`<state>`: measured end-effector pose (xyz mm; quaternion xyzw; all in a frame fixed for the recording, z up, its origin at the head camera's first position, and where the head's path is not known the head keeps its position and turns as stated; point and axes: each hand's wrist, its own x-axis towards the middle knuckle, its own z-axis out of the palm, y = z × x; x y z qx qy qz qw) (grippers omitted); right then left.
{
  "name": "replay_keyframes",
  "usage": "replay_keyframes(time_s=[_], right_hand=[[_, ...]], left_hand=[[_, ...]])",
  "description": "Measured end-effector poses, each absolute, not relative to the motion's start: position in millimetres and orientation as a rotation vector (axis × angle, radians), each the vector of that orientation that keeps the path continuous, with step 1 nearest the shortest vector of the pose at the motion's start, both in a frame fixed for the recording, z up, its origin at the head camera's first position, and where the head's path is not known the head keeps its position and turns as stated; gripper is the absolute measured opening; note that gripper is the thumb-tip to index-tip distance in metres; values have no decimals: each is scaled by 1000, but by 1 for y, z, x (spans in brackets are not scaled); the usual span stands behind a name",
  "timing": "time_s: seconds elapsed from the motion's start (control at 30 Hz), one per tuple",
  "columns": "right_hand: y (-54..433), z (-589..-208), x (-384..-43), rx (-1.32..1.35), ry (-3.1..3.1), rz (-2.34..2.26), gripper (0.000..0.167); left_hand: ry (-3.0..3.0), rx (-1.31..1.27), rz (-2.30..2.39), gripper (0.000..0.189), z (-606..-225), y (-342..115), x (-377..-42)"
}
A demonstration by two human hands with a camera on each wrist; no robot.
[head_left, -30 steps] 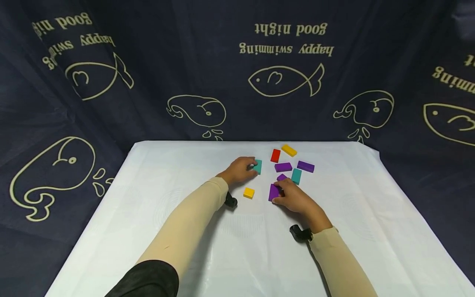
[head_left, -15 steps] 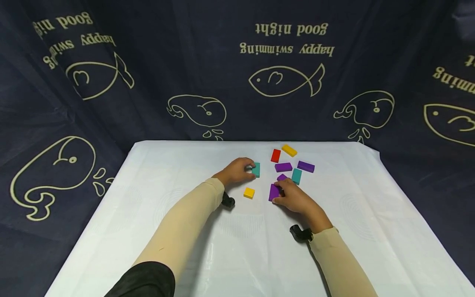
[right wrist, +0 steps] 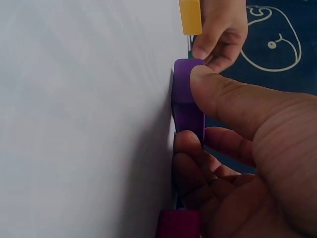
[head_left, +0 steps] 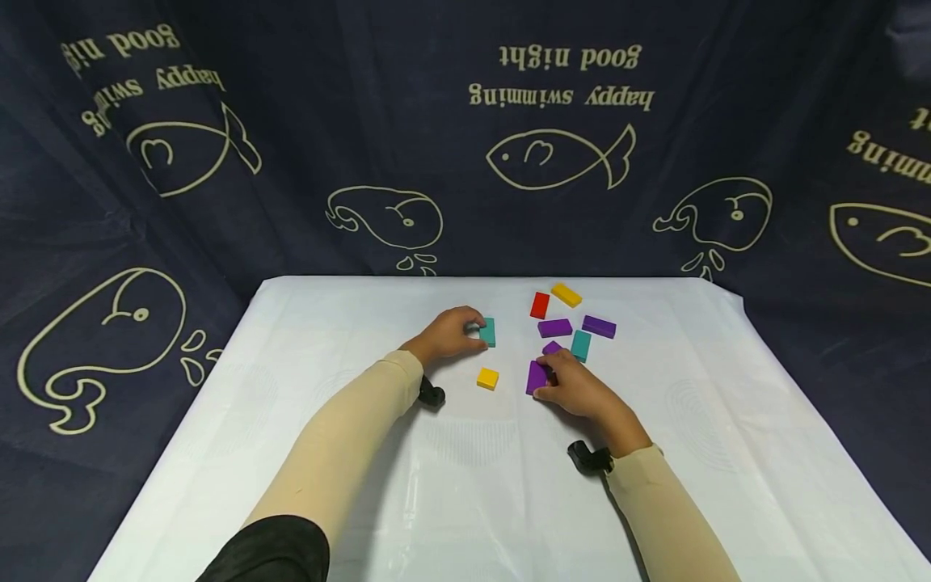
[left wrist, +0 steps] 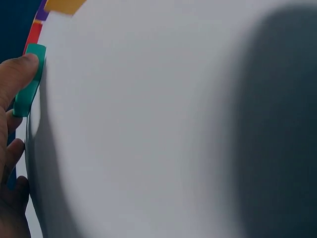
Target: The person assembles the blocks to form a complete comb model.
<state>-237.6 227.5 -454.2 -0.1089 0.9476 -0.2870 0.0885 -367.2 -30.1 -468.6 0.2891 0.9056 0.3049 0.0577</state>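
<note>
My left hand (head_left: 448, 333) pinches a teal block (head_left: 488, 332) near the table's far middle. In the left wrist view the thumb presses on one face of that teal block (left wrist: 30, 82), with fingers below it. My right hand (head_left: 578, 388) grips a purple block (head_left: 536, 377) between thumb and fingers, low over the white tabletop. The right wrist view shows the thumb on the purple block (right wrist: 185, 82) and fingertips under its other end. A yellow block (head_left: 488, 378) lies between the two hands. Another purple block (head_left: 553, 347) sits just beyond the right hand, partly hidden.
Farther back on the white table (head_left: 465, 493) lie a red block (head_left: 540, 305), a long yellow block (head_left: 566, 294), two purple blocks, the nearer-left one (head_left: 555, 327) and the right one (head_left: 600, 326), and a second teal block (head_left: 581, 346). A dark printed curtain (head_left: 407, 121) hangs behind.
My left hand has moved left with the teal block, away from the other blocks. My right hand stays in place on the purple block.
</note>
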Motion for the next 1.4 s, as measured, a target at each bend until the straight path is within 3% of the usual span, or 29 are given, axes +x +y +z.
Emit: replay_keyframes(time_s=[0.4, 0.97, 1.4], right_hand=[[227, -454, -237, -325, 2817, -865, 59], [228, -454, -236, -329, 2819, -871, 59], [231, -456, -236, -399, 2832, -911, 60]], left_hand=[[2765, 595, 1065, 40, -461, -60, -385], [2816, 607, 916, 52, -477, -64, -381], [2876, 643, 892, 50, -486, -68, -377]])
